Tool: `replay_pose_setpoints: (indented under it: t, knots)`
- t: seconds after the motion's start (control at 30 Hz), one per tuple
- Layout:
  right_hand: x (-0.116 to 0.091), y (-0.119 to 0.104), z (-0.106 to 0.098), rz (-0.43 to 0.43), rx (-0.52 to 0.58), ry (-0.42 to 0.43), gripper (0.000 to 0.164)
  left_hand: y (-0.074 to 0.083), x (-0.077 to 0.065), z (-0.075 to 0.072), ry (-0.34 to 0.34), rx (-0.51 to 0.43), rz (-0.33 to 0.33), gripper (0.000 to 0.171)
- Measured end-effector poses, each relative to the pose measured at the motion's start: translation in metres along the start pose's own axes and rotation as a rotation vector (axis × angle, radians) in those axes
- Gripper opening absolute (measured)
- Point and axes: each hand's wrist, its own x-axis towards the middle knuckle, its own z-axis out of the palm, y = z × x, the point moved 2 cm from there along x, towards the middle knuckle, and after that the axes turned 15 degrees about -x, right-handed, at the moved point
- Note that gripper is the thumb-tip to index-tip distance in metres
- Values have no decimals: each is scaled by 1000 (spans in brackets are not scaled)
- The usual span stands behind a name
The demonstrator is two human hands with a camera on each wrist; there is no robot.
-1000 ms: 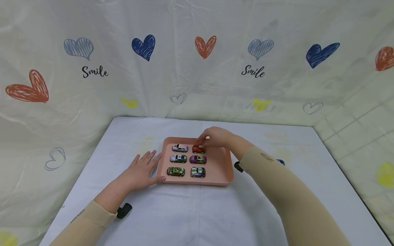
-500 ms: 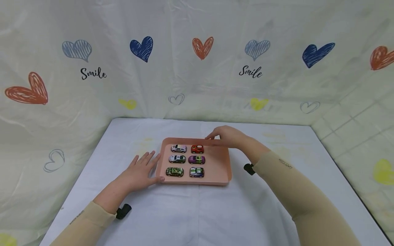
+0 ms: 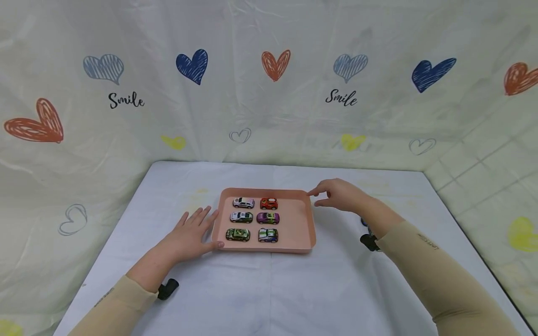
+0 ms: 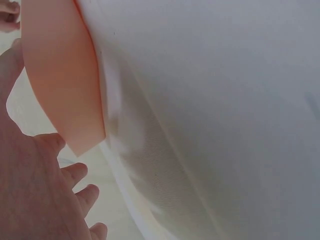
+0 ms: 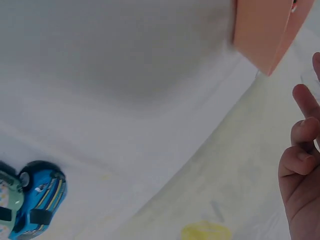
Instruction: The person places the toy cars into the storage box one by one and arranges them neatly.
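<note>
A pink tray point(image 3: 294, 224) holds several toy cars in two columns. The left column has a white car point(image 3: 243, 203), a white-and-green car point(image 3: 241, 217) and a green camouflage car point(image 3: 237, 234). To their right are a red car point(image 3: 269, 204), a purple car point(image 3: 268, 218) and a white, blue and green car point(image 3: 268, 235). My left hand point(image 3: 191, 237), fingers spread, rests against the tray's left side, its thumb at the near left corner. Beside the far right corner, my right hand point(image 3: 342, 195) holds nothing, its fingers loosely extended.
A blue toy car point(image 5: 42, 200) and a pale green toy car point(image 5: 9, 202) stand side by side on the white-covered table point(image 3: 235, 289), right of the tray and partly hidden by the right arm in the head view. A heart-printed curtain point(image 3: 294, 116) hangs behind.
My right hand has moved from over the red car, along the tray's far edge, to outside its right corner. The red car stays in the tray. My left hand has hardly moved.
</note>
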Motion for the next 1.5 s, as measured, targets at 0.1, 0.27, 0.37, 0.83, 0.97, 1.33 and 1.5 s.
replay_pose_setpoints:
  t: [0.1,0.27,0.37,0.83,0.97,1.33,1.5]
  knots:
    - [-12,9,2,19,10,-5,35,0,0,-1,1,-3,0,104]
    - [-31,26,8,35,5,-24,33,8,-4,-8,-8,-16,6,102]
    - [-41,39,14,44,0,-43,34,10,-5,-8,-11,-17,5,100]
    - [-87,87,27,177,7,-125,33,13,-7,-11,-12,-24,-3,98]
    - [-92,95,30,219,6,-164,35,11,-6,-10,-13,-34,-6,98]
    - [-96,110,36,295,28,-263,33,13,-8,-12,-12,-42,4,98]
    - [-96,114,38,292,46,-285,33,12,-7,-12,-12,-45,7,99]
